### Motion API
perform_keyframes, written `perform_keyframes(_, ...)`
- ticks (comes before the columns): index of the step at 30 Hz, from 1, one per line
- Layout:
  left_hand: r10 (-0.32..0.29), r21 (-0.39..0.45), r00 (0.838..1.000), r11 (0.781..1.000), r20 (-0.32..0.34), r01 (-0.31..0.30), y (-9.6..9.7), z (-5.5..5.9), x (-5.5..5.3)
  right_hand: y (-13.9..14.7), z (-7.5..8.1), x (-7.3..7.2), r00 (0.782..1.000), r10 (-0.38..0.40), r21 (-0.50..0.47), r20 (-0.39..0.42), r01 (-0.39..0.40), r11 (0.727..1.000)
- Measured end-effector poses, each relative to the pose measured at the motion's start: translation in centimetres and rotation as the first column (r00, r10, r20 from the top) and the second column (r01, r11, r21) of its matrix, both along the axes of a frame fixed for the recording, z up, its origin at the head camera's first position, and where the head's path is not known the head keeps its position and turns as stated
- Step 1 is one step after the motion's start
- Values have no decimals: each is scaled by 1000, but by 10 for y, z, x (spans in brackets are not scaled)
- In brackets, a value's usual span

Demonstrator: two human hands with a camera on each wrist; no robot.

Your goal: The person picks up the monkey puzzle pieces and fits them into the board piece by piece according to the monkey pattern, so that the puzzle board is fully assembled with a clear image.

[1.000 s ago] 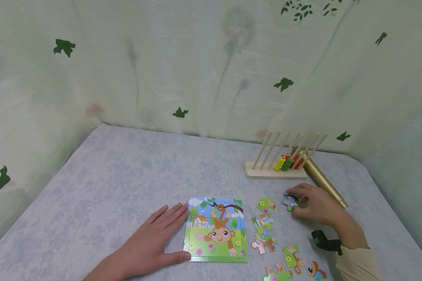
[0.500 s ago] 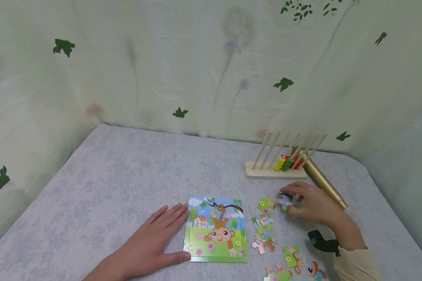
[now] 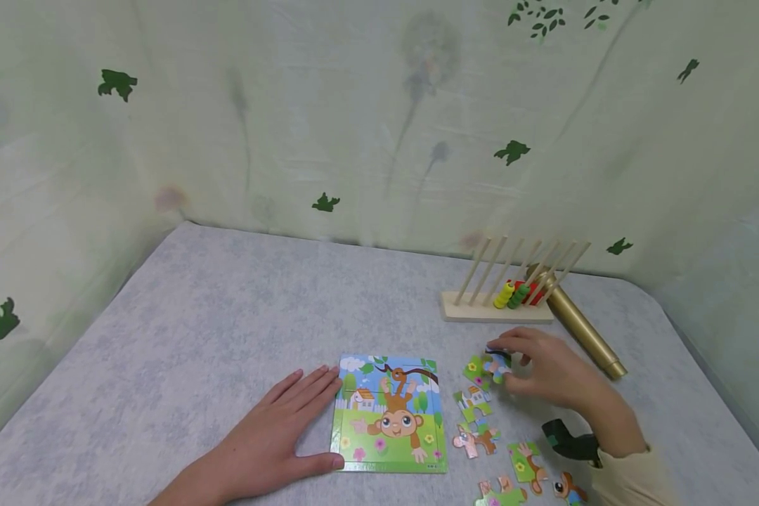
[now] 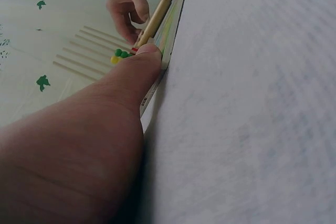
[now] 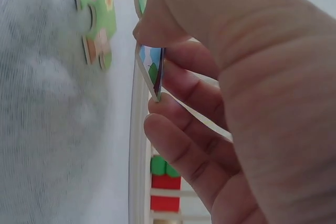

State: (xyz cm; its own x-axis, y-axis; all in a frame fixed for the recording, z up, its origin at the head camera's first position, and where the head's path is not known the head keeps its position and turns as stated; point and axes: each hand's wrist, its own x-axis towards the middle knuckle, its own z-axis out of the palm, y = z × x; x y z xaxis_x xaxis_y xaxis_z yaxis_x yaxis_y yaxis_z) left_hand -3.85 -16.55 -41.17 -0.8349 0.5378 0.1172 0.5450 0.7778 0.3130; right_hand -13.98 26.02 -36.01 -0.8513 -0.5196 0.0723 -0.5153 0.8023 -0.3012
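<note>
My left hand [image 3: 278,429] lies with straight fingers along the left side of a monkey picture puzzle board [image 3: 388,414]; the fingertips and thumb touch its edge. In the left wrist view the thumb [image 4: 131,72] rests at the board's rim. My right hand [image 3: 550,369] pinches a jigsaw piece [image 3: 497,365] between thumb and fingers, above a green flower piece [image 3: 474,369] that it partly hides. The right wrist view shows the held piece [image 5: 152,69] tilted, with blue sky and a dark branch on it.
Several loose jigsaw pieces, among them a house piece [image 3: 473,403] and a monkey-arm piece [image 3: 527,465], lie right of the board. Behind stand a wooden peg rack [image 3: 496,314] with coloured beads and a gold tube [image 3: 585,330]. A black wrist device [image 3: 569,441] sits by the right sleeve.
My right hand has moved left with the pinched jigsaw piece, from beside the flower piece to over it. The left hand and the board have stayed in place.
</note>
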Motion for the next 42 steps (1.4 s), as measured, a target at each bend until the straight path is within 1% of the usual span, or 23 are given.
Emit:
perform_keyframes(3, -3, 0, 1000, 1000, -14, 3, 0, 0, 0, -4, -1, 1, 1000, 28, -7, -8, -28, 1000)
perform_keyframes(6, -3, -1, 1000, 1000, -10, 3, 0, 0, -1, -9, -2, 1, 998, 56, -12, -14, -56, 998)
perform_keyframes(13, 1, -5, 1000, 1000, -5, -1, 0, 0, 0, -20, -5, 4, 997, 78, -13, -3, -78, 997)
perform_keyframes(17, 0, -5, 1000, 1000, -12, 0, 0, -1, 0, -25, -7, 3, 994, 109, -58, -6, -109, 992)
perform_keyframes(20, 0, 1, 1000, 1000, -14, 0, 0, -1, 0, -27, -9, 3, 990, 142, -112, -11, -143, 983)
perform_keyframes(24, -2, 5, 1000, 1000, -16, 2, 0, -2, 0, -32, -13, 2, 981, 184, -153, -64, -192, 969)
perform_keyframes(28, -2, 7, 1000, 1000, -21, 2, 0, -2, 0, -37, -16, 2, 971, 200, -154, -131, -219, 964)
perform_keyframes(32, -2, 9, 1000, 1000, -16, 2, 0, -1, 0, -41, -17, 4, 971, 199, -154, -134, -218, 964)
perform_keyframes(35, 0, 10, 1000, 1000, -8, 0, 1, -1, 0, -45, -18, 4, 968, 215, -166, -133, -235, 958)
perform_keyframes(37, 2, 9, 1000, 1000, -5, -1, 0, -1, 0, -47, -18, 4, 960, 235, -176, -152, -260, 950)
perform_keyframes(42, 2, 6, 1000, 1000, 2, -2, 0, 0, 0, -52, -21, 2, 934, 278, -166, -227, -318, 933)
